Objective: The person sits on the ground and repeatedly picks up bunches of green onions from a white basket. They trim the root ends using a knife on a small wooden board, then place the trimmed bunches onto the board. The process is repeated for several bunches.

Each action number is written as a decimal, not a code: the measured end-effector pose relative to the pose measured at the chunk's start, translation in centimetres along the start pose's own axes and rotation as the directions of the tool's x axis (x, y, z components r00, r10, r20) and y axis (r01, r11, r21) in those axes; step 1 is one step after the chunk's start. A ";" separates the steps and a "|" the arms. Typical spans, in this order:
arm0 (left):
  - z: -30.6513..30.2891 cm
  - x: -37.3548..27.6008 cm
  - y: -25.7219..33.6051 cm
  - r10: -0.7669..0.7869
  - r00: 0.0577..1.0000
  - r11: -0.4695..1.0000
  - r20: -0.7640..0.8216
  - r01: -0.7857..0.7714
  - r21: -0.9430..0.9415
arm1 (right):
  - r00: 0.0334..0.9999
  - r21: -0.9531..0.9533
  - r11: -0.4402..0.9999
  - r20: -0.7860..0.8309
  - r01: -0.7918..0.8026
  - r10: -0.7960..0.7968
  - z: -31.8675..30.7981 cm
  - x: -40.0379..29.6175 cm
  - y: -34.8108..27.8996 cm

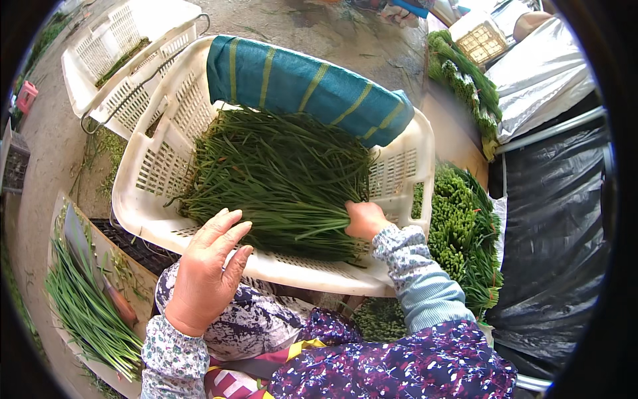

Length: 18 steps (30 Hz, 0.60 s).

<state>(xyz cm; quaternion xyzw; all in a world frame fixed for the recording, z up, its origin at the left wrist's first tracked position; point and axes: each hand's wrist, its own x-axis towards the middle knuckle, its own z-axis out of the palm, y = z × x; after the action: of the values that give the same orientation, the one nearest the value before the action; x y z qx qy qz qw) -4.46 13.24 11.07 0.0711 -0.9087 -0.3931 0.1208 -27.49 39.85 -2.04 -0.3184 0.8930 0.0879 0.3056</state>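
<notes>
A white plastic crate [154,217] stands before me, holding a thick layer of long green leafy stalks, apparently garlic chives [284,164]. My right hand [366,219] is closed around one end of a bunch at the crate's right side. Over the near rim hovers my left hand [212,264], its fingers apart and nothing in it. A teal woven sheet with yellow stripes [289,80] drapes over the far rim. To my left, a knife with a wooden handle [118,301] lies on a board [142,294] beside a loose bunch of green stalks [89,309].
Another white crate [127,107] with a wire handle stands at the far left. Bundled greens [461,219] are stacked along the right, with more bundles [466,90] farther back. Black plastic sheeting [553,239] covers the right side. A pink container [26,97] sits at the left edge.
</notes>
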 end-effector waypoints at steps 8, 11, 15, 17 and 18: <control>0.0 0.1 0.3 -0.018 1.000 1.000 0.016 0.018 0.000 | 0.930 0.292 0.937 0.358 -0.193 0.080 5.5 1.3 3.7; 0.2 -0.1 0.3 -0.037 0.999 0.999 0.021 0.038 -0.027 | 0.835 0.250 0.935 0.544 -0.253 0.080 6.4 0.8 3.6; 0.3 -0.1 0.1 -0.024 0.999 1.000 0.039 0.024 -0.009 | 0.937 0.249 0.939 0.313 -0.238 0.154 10.0 0.1 2.9; 0.3 -0.1 0.0 -0.022 0.999 0.999 0.044 0.023 -0.023 | 0.951 0.301 0.923 0.263 -0.238 0.160 12.1 0.6 3.8; 0.4 0.0 0.1 -0.023 0.999 0.999 0.045 0.024 -0.031 | 0.953 0.309 0.920 0.256 -0.241 0.164 12.9 0.8 4.2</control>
<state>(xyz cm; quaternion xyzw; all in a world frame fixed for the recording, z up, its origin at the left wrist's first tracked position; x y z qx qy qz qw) -4.55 13.60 10.84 0.0711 -0.9039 -0.4105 0.0971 -24.35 47.26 -12.97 -0.1547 0.8828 0.0009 0.4436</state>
